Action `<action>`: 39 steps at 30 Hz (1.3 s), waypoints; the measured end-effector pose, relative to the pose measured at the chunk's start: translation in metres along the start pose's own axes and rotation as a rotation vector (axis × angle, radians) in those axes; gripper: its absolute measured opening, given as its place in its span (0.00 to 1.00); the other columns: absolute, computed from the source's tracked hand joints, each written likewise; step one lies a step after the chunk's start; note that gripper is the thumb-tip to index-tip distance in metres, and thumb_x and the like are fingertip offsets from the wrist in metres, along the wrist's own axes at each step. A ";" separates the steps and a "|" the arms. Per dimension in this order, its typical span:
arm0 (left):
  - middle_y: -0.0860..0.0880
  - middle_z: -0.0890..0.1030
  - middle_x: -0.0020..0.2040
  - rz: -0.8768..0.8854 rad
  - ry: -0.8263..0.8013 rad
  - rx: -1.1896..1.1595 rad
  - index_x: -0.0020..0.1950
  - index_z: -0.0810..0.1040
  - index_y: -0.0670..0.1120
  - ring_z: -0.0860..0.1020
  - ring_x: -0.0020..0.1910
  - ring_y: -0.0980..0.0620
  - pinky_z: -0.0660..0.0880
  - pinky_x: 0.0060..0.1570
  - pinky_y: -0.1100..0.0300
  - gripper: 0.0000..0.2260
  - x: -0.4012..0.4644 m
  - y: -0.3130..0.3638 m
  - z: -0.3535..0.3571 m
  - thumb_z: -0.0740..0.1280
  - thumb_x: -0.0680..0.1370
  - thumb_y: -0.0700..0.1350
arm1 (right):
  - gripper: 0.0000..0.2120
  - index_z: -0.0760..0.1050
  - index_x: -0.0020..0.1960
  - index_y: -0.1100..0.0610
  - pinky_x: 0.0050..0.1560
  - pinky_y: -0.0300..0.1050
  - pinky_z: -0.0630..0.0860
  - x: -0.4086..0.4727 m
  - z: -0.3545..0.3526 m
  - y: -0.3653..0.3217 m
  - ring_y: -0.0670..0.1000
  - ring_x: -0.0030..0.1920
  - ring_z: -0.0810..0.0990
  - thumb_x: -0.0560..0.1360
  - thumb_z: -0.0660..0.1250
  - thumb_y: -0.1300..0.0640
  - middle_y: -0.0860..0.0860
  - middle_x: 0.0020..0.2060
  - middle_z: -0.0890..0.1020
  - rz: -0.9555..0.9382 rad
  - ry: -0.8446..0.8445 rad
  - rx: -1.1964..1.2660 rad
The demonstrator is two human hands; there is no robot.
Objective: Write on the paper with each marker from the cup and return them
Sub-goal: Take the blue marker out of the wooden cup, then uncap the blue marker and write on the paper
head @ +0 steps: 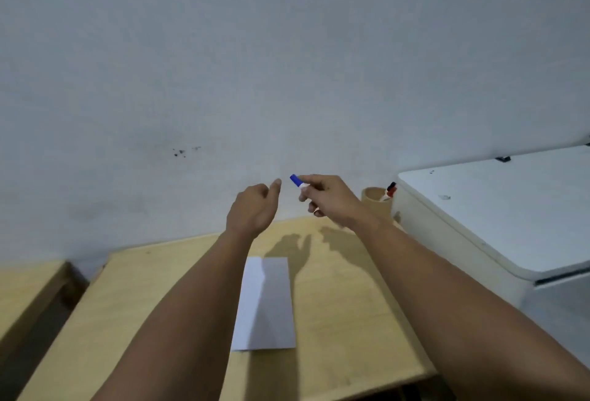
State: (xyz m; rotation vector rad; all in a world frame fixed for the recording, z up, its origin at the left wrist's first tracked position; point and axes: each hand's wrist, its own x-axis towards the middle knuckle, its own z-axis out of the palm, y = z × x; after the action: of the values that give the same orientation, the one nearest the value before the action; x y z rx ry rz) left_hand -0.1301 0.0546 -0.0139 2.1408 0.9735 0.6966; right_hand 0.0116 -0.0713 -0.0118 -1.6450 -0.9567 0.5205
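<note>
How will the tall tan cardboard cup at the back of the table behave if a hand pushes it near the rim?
The tall tan cardboard cup looks narrow for its height, so it may tip rather than slide. It seems light, so the red-capped marker leaning out on one side could pull it that way. The white machine beside it might stop a fall.

blue-capped marker, white paper, tan cup, perhaps a red-tipped marker.
</note>
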 end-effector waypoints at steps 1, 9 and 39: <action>0.47 0.85 0.39 -0.025 0.008 -0.026 0.43 0.81 0.42 0.85 0.39 0.45 0.82 0.49 0.42 0.35 -0.006 -0.008 -0.011 0.53 0.75 0.73 | 0.14 0.82 0.68 0.58 0.41 0.44 0.76 -0.006 0.014 -0.003 0.49 0.34 0.80 0.83 0.70 0.60 0.55 0.44 0.87 0.014 -0.059 0.011; 0.43 0.74 0.34 -0.075 -0.005 -0.125 0.41 0.76 0.31 0.75 0.34 0.44 0.83 0.37 0.50 0.32 -0.024 -0.054 -0.073 0.61 0.82 0.61 | 0.06 0.87 0.53 0.59 0.35 0.41 0.74 -0.017 0.092 -0.022 0.48 0.36 0.80 0.79 0.76 0.57 0.53 0.45 0.90 0.059 -0.340 0.087; 0.48 0.81 0.56 0.053 -0.125 0.964 0.59 0.80 0.47 0.81 0.55 0.44 0.68 0.44 0.54 0.23 -0.018 -0.196 -0.013 0.51 0.84 0.59 | 0.11 0.82 0.61 0.57 0.39 0.45 0.85 0.019 0.067 0.062 0.53 0.41 0.89 0.81 0.71 0.66 0.55 0.45 0.88 0.377 0.045 0.853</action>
State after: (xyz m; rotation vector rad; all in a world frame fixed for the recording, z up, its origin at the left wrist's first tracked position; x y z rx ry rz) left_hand -0.2346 0.1414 -0.1568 2.9802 1.3538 0.0738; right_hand -0.0080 -0.0208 -0.0874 -1.0336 -0.2893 0.9799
